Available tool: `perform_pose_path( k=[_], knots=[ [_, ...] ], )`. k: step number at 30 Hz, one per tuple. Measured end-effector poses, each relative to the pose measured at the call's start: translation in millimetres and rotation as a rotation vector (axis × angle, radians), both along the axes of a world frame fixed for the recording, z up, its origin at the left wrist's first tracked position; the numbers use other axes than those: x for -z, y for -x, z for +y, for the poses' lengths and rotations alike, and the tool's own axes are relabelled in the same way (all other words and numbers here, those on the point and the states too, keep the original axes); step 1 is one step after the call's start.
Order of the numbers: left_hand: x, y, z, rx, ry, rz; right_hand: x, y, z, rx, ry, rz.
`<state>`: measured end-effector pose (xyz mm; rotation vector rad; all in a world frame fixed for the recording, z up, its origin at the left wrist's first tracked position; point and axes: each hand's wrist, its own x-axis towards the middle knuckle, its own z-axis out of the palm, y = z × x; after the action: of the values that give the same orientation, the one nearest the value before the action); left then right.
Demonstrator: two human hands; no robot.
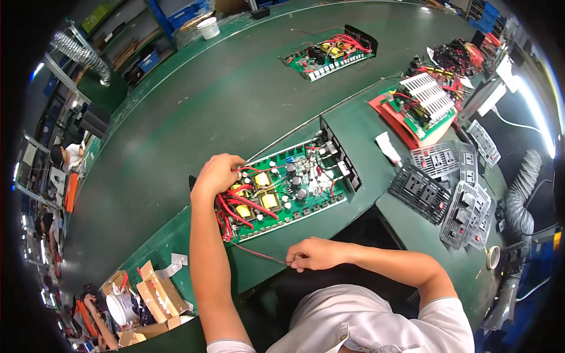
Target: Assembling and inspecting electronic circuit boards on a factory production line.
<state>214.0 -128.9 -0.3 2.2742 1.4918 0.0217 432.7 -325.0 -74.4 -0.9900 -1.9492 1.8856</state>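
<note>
In front of me on the green bench lies a long green circuit board [276, 203], with yellow transformers, capacitors and thick red wires. A black end panel [340, 154] with sockets stands upright at its right end. My left hand [219, 175] rests over the board's far left corner, fingers curled down among the red wires; whatever its fingertips grip is hidden. Near the bench's front edge, my right hand [315, 254] pinches the end of a thin wire [254, 252], red then dark, that runs out from the board's near left corner.
Farther back lies a similar board [335, 54]. To the right are a board with a white slotted cover [426, 97] on a red base, several grey slotted socket panels [421, 191], and a tape roll [493, 257]. Cardboard boxes [160, 291] stand at lower left, near another person's arm [100, 320].
</note>
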Motion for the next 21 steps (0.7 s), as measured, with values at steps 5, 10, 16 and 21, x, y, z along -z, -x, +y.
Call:
perform_pose_path(
  k=[5,10,16,21],
  knots=[
    [-9,-7,-3,-0.108,-0.053,0.045,-11,-33,-6,-0.008,-0.056,-0.106],
    [-22,-3,-7,-0.196,-0.1,-0.308,-13,-46,-5,0.074,-0.139,-0.191],
    [-60,-10,-30,-0.276,-0.156,-0.683,-14,-54,-4,0.009,-0.232,-0.295],
    [-71,-20,-56,-0.042,-0.199,-0.589,-14,-63,-4,0.026,-0.266,-0.303]
  ],
)
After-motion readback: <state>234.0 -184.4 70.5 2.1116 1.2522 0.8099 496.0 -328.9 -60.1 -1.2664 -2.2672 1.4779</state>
